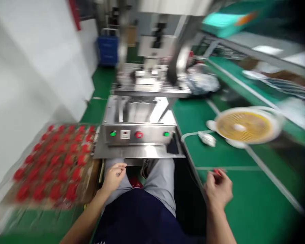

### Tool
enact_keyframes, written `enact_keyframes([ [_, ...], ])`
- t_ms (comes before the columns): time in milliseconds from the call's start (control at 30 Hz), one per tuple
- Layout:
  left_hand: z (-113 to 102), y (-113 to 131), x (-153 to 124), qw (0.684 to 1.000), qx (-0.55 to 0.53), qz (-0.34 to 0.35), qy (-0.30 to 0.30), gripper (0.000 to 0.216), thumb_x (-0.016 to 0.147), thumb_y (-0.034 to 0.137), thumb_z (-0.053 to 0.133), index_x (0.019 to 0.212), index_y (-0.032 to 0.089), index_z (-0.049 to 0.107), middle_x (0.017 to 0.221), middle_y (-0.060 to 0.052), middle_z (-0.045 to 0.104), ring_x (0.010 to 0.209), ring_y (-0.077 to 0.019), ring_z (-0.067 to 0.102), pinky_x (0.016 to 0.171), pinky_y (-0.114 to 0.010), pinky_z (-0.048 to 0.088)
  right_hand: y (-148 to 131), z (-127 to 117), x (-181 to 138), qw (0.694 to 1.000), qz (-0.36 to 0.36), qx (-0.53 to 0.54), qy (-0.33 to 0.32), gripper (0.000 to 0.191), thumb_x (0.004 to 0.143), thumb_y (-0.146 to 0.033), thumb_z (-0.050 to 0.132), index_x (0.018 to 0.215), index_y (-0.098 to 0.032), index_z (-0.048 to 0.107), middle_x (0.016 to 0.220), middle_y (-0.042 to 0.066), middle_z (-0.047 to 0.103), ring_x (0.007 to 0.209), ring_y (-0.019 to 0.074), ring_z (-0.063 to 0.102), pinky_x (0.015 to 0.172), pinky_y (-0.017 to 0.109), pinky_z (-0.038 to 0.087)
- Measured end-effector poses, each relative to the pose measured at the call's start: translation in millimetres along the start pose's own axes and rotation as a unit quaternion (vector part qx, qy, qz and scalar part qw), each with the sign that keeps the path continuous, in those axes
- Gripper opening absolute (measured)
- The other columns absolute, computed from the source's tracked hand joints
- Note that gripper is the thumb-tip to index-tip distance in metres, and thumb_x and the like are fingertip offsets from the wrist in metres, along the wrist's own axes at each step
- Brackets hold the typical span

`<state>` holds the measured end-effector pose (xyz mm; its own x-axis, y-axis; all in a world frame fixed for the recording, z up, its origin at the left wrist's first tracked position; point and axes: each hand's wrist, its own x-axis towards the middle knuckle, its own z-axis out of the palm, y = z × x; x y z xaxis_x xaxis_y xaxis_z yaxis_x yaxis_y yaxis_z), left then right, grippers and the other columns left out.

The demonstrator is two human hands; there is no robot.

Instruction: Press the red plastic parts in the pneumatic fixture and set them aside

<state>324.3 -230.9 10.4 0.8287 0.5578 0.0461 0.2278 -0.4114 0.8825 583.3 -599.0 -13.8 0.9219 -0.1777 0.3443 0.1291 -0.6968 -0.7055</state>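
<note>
My right hand [218, 190] is closed on a small red part [217, 172] above the right side of the green table. Only a bit of the part shows between thumb and fingers, so its kind is unclear. Over my left thigh hovers my left hand [114, 177], fingers curled together, with nothing showing in them. In front of me stands a metal press machine [139, 135], its front panel bearing two green buttons and a red one. Many red parts [56, 162] lie in rows on a brown board at the left, blurred by motion.
A white fan [244, 126] with a yellowish grille lies on the green table [246, 189] at the right. Near it is a crumpled white wad [207, 139]. Clear plastic bags [203, 81] sit behind, beside the machine. A blue crate [108, 49] stands farther back.
</note>
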Motion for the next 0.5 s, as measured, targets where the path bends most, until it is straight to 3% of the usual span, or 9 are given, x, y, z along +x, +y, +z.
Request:
enact_keyframes([
  [133,40.2,1.4,22.1,0.992,-0.019,0.024,-0.119,0.045,0.088,0.045,0.058,0.047,0.026,0.058,0.107,-0.009,0.078,0.090,-0.0234,0.076,0.085,-0.037,0.061,14.2,-34.1,-4.0,0.993,0.061,-0.001,0.097,0.059,0.084,-0.056,0.050,0.124,-0.014,0.061,0.100,0.015,0.073,0.089,0.0297,0.070,0.088,0.044,0.055],
  [267,62.6,5.6,40.3,0.977,-0.007,0.054,-0.208,0.047,0.086,0.051,0.060,0.045,0.027,0.059,0.110,-0.010,0.077,0.089,-0.0248,0.075,0.083,-0.039,0.063,43.4,-73.7,-13.4,0.973,0.148,-0.035,0.173,0.055,0.086,-0.048,0.046,0.126,-0.013,0.059,0.102,0.014,0.072,0.087,0.0264,0.068,0.088,0.040,0.055],
  [400,72.7,3.6,54.0,0.966,0.017,0.081,-0.245,0.046,0.085,0.051,0.061,0.046,0.026,0.060,0.112,-0.010,0.076,0.089,-0.0247,0.074,0.085,-0.040,0.062,76.2,-98.5,-32.6,0.957,0.230,-0.079,0.158,0.050,0.084,-0.040,0.046,0.122,-0.012,0.061,0.107,0.015,0.071,0.093,0.0268,0.067,0.092,0.041,0.053],
  [500,78.5,2.6,61.0,0.961,0.025,0.083,-0.264,0.041,0.083,0.049,0.065,0.050,0.026,0.063,0.114,-0.009,0.076,0.093,-0.0251,0.074,0.089,-0.041,0.062,87.3,-91.3,-32.0,0.960,0.240,-0.077,0.123,0.043,0.083,-0.039,0.051,0.116,-0.014,0.065,0.103,0.013,0.072,0.091,0.0276,0.066,0.090,0.042,0.052],
])
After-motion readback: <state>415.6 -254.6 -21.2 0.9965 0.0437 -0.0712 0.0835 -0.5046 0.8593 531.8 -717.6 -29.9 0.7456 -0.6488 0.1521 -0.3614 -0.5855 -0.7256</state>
